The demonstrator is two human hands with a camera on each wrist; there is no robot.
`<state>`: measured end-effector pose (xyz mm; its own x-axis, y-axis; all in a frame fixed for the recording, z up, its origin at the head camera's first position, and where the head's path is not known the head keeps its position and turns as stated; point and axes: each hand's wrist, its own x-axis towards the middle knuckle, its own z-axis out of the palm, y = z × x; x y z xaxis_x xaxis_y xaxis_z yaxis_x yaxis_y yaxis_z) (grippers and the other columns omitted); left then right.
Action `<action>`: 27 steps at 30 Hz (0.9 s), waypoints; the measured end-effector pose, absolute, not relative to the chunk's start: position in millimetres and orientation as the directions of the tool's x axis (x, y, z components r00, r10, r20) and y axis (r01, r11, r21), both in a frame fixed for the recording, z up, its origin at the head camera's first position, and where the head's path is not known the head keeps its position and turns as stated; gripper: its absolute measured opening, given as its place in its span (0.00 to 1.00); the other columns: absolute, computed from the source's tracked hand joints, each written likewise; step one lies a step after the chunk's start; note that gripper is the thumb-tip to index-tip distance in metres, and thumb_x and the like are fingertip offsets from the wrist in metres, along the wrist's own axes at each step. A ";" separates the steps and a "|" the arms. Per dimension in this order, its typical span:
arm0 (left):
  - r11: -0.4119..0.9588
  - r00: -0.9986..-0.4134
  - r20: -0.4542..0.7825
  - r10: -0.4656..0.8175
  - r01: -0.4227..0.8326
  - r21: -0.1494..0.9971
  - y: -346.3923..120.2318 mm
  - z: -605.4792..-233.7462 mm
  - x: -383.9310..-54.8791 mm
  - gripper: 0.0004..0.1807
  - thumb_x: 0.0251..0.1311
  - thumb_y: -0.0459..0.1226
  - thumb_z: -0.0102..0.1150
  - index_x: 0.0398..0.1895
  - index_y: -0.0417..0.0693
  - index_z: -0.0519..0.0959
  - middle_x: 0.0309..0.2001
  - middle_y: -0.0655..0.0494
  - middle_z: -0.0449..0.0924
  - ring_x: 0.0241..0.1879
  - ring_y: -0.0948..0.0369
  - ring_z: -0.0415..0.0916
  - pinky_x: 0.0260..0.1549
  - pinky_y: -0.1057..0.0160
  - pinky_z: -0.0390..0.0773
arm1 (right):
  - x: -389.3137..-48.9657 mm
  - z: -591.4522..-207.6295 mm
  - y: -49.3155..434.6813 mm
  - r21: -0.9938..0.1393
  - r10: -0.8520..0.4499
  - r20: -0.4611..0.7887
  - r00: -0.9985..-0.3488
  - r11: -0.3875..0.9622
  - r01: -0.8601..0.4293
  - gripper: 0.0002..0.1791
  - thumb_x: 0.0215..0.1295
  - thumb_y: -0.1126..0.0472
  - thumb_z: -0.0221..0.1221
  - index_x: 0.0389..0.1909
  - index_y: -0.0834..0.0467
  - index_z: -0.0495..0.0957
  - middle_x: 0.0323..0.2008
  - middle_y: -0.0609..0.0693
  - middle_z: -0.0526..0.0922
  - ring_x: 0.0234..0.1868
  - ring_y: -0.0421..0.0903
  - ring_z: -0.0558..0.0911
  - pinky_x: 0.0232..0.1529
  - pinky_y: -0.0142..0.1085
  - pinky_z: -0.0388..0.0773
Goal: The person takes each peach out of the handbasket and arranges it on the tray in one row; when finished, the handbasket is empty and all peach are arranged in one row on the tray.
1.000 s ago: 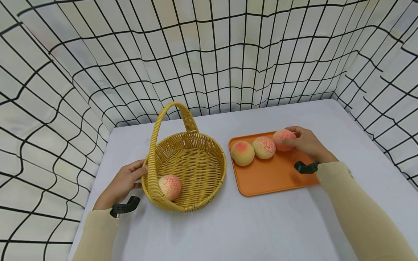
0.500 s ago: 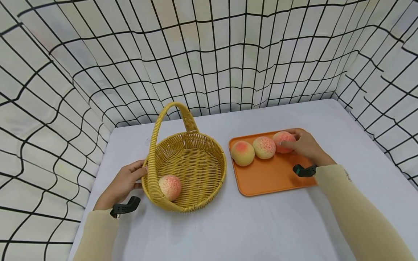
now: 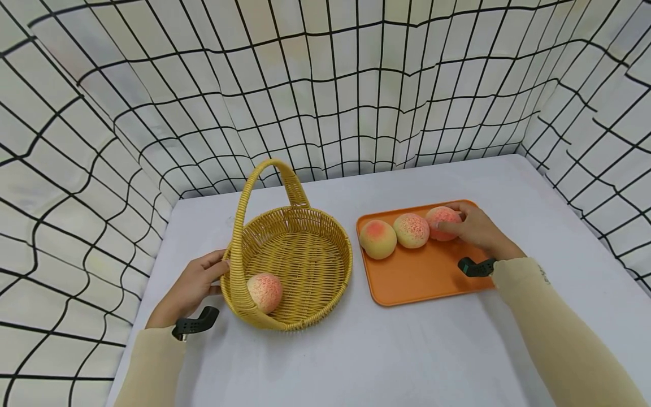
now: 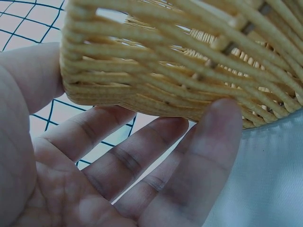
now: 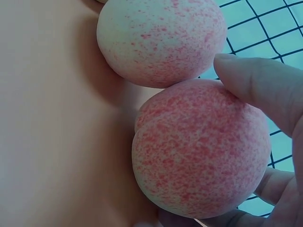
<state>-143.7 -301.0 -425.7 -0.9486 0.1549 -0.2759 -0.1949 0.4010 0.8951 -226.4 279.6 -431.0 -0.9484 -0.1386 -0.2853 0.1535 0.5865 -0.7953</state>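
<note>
My left hand holds the left side of a yellow wicker basket by the foot of its tall handle. In the left wrist view, several fingers lie against the outside of the woven wall, and one digit reaches behind the rim. One speckled peach lies inside the basket. My right hand grips the rightmost peach on an orange tray, thumb on its near side. This peach touches a speckled peach; a smoother yellow peach sits left of that.
The basket and tray stand apart on a white-covered table. White cloth walls with a black grid rise behind and at both sides. The basket handle arches high over its left part.
My right hand and its peach have come slightly nearer and lower onto the tray, then stayed nearly still. The left hand and the basket have not moved.
</note>
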 end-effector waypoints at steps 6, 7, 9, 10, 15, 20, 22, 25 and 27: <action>0.413 -0.948 -0.279 0.152 -0.196 0.889 -302.6 -425.7 -142.1 0.29 0.81 0.43 0.48 0.78 0.37 0.64 0.64 0.40 0.77 0.48 0.67 0.82 0.43 0.59 0.87 | -226.3 -430.2 278.3 -0.789 -0.145 -0.293 -0.945 0.594 0.154 0.48 0.69 0.39 0.66 0.78 0.62 0.59 0.65 0.65 0.73 0.56 0.56 0.74 0.52 0.40 0.78; 0.414 -0.948 -0.280 0.153 -0.196 0.889 -302.8 -425.7 -142.1 0.29 0.81 0.43 0.48 0.78 0.37 0.64 0.64 0.40 0.77 0.48 0.67 0.82 0.43 0.59 0.87 | -226.3 -429.9 278.1 -0.790 -0.144 -0.298 -0.944 0.593 0.159 0.49 0.68 0.38 0.66 0.78 0.61 0.59 0.66 0.65 0.72 0.58 0.57 0.74 0.54 0.42 0.77; 0.412 -0.947 -0.279 0.157 -0.194 0.890 -303.0 -425.6 -142.4 0.30 0.81 0.43 0.48 0.78 0.37 0.64 0.64 0.39 0.77 0.48 0.67 0.82 0.43 0.59 0.87 | -226.1 -428.9 277.9 -0.788 -0.143 -0.307 -0.941 0.593 0.167 0.51 0.68 0.36 0.65 0.80 0.60 0.57 0.68 0.65 0.69 0.62 0.59 0.72 0.61 0.48 0.74; 0.410 -0.947 -0.278 0.159 -0.193 0.891 -303.1 -425.6 -142.6 0.30 0.81 0.43 0.48 0.78 0.37 0.64 0.64 0.40 0.77 0.48 0.67 0.82 0.43 0.59 0.87 | -226.0 -428.2 278.0 -0.785 -0.145 -0.311 -0.939 0.597 0.168 0.52 0.68 0.35 0.65 0.80 0.60 0.56 0.70 0.66 0.67 0.64 0.60 0.70 0.65 0.52 0.72; 0.405 -0.946 -0.279 0.165 -0.193 0.894 -303.0 -426.2 -143.8 0.29 0.81 0.43 0.49 0.78 0.37 0.65 0.61 0.43 0.79 0.47 0.66 0.82 0.42 0.59 0.87 | -225.8 -423.6 276.6 -0.766 -0.154 -0.329 -0.932 0.620 0.168 0.56 0.69 0.32 0.62 0.83 0.61 0.48 0.76 0.69 0.60 0.72 0.64 0.63 0.74 0.63 0.60; 0.408 -0.946 -0.280 0.165 -0.193 0.892 -303.2 -426.4 -144.4 0.29 0.81 0.43 0.49 0.78 0.37 0.64 0.60 0.43 0.79 0.47 0.66 0.82 0.42 0.58 0.87 | -226.1 -412.2 267.5 -0.750 -0.134 -0.303 -0.944 0.644 0.149 0.57 0.70 0.32 0.59 0.85 0.59 0.42 0.80 0.70 0.51 0.76 0.69 0.57 0.73 0.68 0.57; 0.410 -0.946 -0.279 0.167 -0.190 0.892 -303.3 -426.4 -144.6 0.29 0.81 0.43 0.49 0.78 0.38 0.64 0.61 0.42 0.79 0.47 0.66 0.82 0.42 0.59 0.87 | -225.9 -404.0 258.8 -0.755 -0.112 -0.267 -0.957 0.642 0.135 0.57 0.69 0.31 0.59 0.85 0.57 0.43 0.81 0.68 0.50 0.77 0.70 0.55 0.73 0.69 0.56; 0.412 -0.945 -0.280 0.167 -0.191 0.891 -303.6 -426.3 -144.6 0.29 0.81 0.43 0.48 0.78 0.38 0.64 0.61 0.42 0.79 0.47 0.66 0.82 0.42 0.59 0.87 | -224.2 -388.9 241.0 -0.770 -0.089 -0.201 -0.976 0.630 0.101 0.57 0.67 0.28 0.60 0.85 0.53 0.47 0.82 0.64 0.50 0.78 0.68 0.54 0.72 0.69 0.57; 0.407 -0.945 -0.279 0.169 -0.191 0.893 -303.5 -426.5 -144.8 0.29 0.81 0.43 0.48 0.78 0.38 0.64 0.61 0.42 0.79 0.47 0.66 0.82 0.42 0.59 0.87 | -222.2 -379.0 226.2 -0.790 -0.086 -0.143 -0.986 0.610 0.061 0.55 0.66 0.28 0.61 0.84 0.51 0.50 0.81 0.61 0.54 0.78 0.66 0.55 0.73 0.68 0.58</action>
<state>-144.8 -303.5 -426.5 -0.9452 0.1690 -0.2794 -0.1912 0.4073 0.8930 -222.2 226.2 -379.0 -0.9860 -0.0860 -0.1425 0.0609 0.6104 -0.7898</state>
